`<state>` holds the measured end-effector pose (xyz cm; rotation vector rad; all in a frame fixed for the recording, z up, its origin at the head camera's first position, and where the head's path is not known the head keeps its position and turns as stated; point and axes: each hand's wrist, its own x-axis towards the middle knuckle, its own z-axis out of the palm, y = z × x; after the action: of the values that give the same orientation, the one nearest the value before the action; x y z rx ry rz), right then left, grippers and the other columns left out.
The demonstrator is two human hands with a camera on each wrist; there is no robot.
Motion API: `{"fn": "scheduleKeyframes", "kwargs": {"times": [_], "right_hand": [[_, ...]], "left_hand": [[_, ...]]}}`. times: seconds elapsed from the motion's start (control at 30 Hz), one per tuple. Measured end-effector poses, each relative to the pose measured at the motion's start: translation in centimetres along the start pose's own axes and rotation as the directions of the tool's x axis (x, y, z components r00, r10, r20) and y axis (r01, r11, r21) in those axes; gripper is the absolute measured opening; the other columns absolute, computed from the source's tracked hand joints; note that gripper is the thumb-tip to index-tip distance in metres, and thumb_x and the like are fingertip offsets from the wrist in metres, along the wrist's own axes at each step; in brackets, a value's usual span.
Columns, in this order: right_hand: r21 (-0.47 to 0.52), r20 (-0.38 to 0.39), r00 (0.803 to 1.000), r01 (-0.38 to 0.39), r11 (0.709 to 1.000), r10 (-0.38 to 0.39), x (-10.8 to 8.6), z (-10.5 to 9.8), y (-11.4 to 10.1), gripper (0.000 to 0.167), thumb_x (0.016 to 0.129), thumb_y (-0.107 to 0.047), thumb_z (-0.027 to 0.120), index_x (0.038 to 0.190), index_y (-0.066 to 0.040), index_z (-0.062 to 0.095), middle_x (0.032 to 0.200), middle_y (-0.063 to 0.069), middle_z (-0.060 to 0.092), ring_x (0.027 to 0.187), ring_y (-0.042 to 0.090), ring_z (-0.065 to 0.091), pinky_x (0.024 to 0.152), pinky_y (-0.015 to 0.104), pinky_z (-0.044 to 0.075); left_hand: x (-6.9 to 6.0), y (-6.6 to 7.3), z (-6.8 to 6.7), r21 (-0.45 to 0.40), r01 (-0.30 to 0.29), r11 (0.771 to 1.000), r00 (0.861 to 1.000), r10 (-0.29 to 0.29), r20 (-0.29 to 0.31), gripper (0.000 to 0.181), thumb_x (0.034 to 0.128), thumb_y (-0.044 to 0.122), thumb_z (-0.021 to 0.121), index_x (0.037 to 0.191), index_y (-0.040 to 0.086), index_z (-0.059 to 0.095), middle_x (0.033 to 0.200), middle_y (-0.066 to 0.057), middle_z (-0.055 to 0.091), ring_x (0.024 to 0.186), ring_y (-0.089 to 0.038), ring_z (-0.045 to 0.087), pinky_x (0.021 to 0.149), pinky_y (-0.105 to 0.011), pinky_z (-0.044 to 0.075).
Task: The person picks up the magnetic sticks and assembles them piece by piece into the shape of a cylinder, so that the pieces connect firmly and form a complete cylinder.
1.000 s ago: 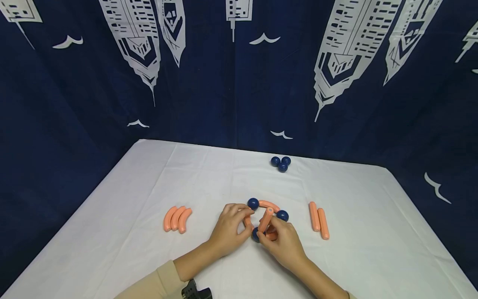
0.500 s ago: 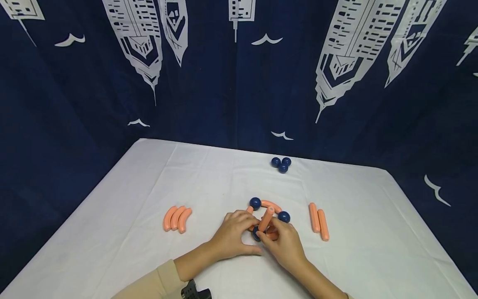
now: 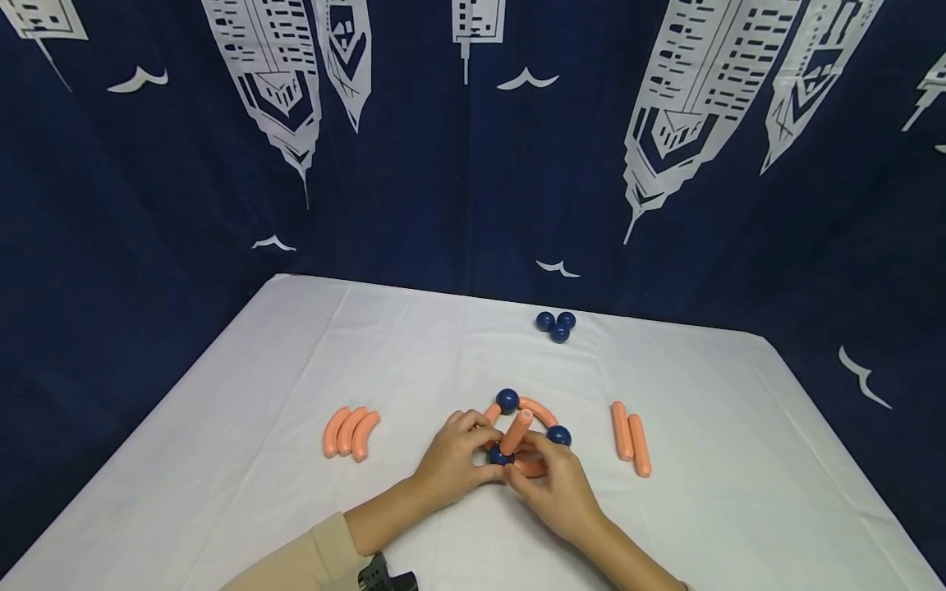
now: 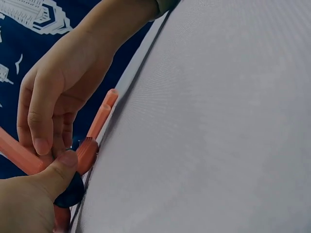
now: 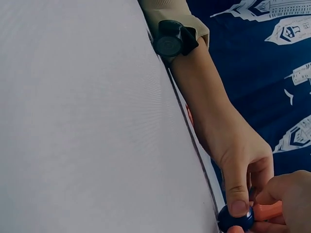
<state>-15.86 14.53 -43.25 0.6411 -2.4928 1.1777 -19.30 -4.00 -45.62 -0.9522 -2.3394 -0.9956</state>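
Observation:
A ring of navy balls and curved orange sticks stands at mid-table. Its near ball [image 3: 501,455] carries a straight orange stick [image 3: 516,432] that leans up to the right. My left hand [image 3: 456,460] pinches this ball, thumb in front and fingers behind. From the right, my right hand [image 3: 557,486] has thumb and fingers around the curved orange stick [image 3: 530,467] where it meets the ball; its exact contact is partly hidden. Farther back in the ring sit two more balls, one at left [image 3: 507,400] and one at right [image 3: 558,435], joined by a curved stick [image 3: 539,410].
On the white table [image 3: 259,394], several curved orange sticks [image 3: 351,432] lie at left. Two straight orange sticks [image 3: 631,439] lie at right. Three loose navy balls [image 3: 559,327] rest near the back edge. A dark blue patterned cloth [image 3: 414,197] hangs behind.
The left hand's fingers have shifted from the ring's left stick onto the near ball. That ball and its upright stick have moved slightly left. The right hand stays close to the same joint.

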Motion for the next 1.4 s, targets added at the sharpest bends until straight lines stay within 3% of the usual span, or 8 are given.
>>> {"fn": "scheduleKeyframes", "kwargs": {"times": [0.27,0.4,0.8,1.03,1.2,1.3,1.4], "right_hand": [[-0.005,0.072,0.996,0.055,0.998,-0.055,-0.1,0.0,0.2,0.049,0.082,-0.018,0.077,0.128,-0.008,0.060,0.117,-0.002,0.067,0.106,0.017,0.062,0.090,0.051,0.047],[-0.009,0.114,0.991,0.075,0.997,-0.073,-0.2,0.0,0.1,0.057,0.085,-0.026,0.075,0.135,-0.009,0.053,0.126,0.000,0.063,0.112,0.020,0.059,0.091,0.059,0.041],[-0.013,0.143,0.986,0.084,0.996,-0.082,-0.3,0.0,-0.3,0.060,0.086,-0.028,0.073,0.139,-0.009,0.051,0.138,0.000,0.055,0.125,0.026,0.051,0.097,0.059,0.037],[0.001,0.092,0.994,0.057,0.998,-0.057,0.1,-0.4,-0.1,0.048,0.085,-0.015,0.073,0.129,-0.004,0.058,0.123,0.006,0.064,0.108,0.022,0.062,0.089,0.051,0.048],[0.040,-0.027,0.998,0.064,0.997,-0.063,0.3,-1.2,0.3,0.034,0.082,-0.003,0.073,0.115,0.000,0.064,0.103,0.008,0.070,0.090,0.018,0.067,0.076,0.039,0.054],[0.004,-0.087,0.992,0.089,0.996,-0.088,0.3,-2.2,0.8,0.028,0.080,0.001,0.073,0.107,0.000,0.065,0.096,0.006,0.070,0.088,0.017,0.066,0.075,0.038,0.053],[-0.049,-0.123,0.991,0.046,0.998,-0.052,0.3,-3.4,1.4,0.025,0.080,0.001,0.073,0.104,-0.002,0.067,0.091,0.001,0.070,0.086,0.013,0.064,0.075,0.036,0.051]], "left_hand": [[0.1,0.2,-0.1,-0.088,0.093,0.992,0.996,-0.092,0.016,0.034,0.0750,0.021,0.085,0.104,0.009,0.071,0.094,0.002,0.058,0.079,-0.007,0.057,0.072,-0.019,0.048],[0.1,0.2,-0.1,-0.111,0.133,0.985,0.991,-0.133,0.010,0.033,0.0753,0.016,0.082,0.105,0.009,0.071,0.095,0.002,0.057,0.081,-0.007,0.058,0.072,-0.020,0.050],[0.0,-0.1,-0.1,-0.179,0.179,0.967,0.983,-0.184,-0.011,0.029,0.0790,0.016,0.080,0.106,0.009,0.071,0.096,0.003,0.056,0.084,-0.010,0.059,0.076,-0.023,0.051],[0.0,-0.2,0.1,-0.198,0.189,0.962,0.980,-0.199,-0.031,0.025,0.0794,0.012,0.076,0.103,0.009,0.070,0.092,0.002,0.056,0.081,-0.010,0.057,0.074,-0.023,0.051],[-0.1,-0.3,0.3,-0.200,0.250,0.947,0.963,-0.265,-0.052,0.025,0.0780,0.011,0.073,0.103,0.009,0.071,0.092,0.003,0.054,0.079,-0.010,0.054,0.072,-0.024,0.049],[0.0,-0.3,0.3,-0.196,0.283,0.939,0.952,-0.300,-0.066,0.026,0.0777,0.011,0.071,0.104,0.008,0.071,0.092,0.003,0.054,0.080,-0.011,0.055,0.073,-0.025,0.049],[0.0,-0.4,0.4,-0.195,0.299,0.934,0.946,-0.317,-0.066,0.027,0.0793,0.013,0.072,0.105,0.007,0.072,0.092,0.001,0.054,0.080,-0.011,0.054,0.073,-0.025,0.049]]}}
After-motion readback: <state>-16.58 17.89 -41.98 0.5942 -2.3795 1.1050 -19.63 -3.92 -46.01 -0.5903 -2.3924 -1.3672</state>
